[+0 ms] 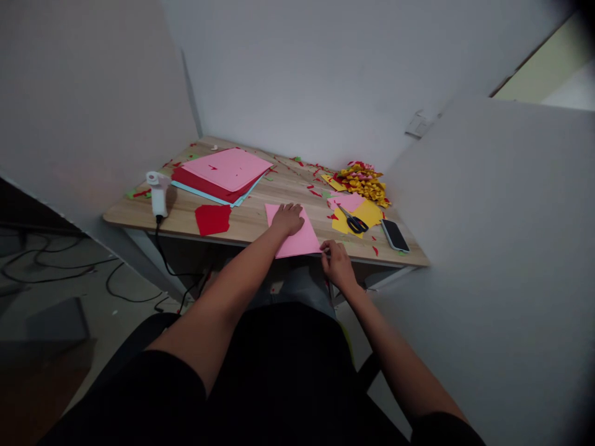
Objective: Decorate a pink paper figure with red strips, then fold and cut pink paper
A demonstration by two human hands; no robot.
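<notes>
A sheet of pink paper (304, 240) lies at the front edge of the table, its near edge reaching slightly past it. My left hand (288, 218) rests flat on the upper part of the sheet, fingers stretched out. At the sheet's near right corner, my right hand (338, 265) has its thumb and fingers closed in a pinch on the paper. Right of the sheet, dark-handled scissors (357, 224) lie on yellow paper (370, 214) beside a pink piece (348, 201). To the left is a cut red paper piece (212, 220).
A stack of pink, red and blue sheets (227, 168) lies back left. A white corded tool (158, 195) stands at the left edge. A pile of yellow and red cut paper (365, 183) and a phone (395, 235) are on the right. Scraps litter the wooden table (251, 226).
</notes>
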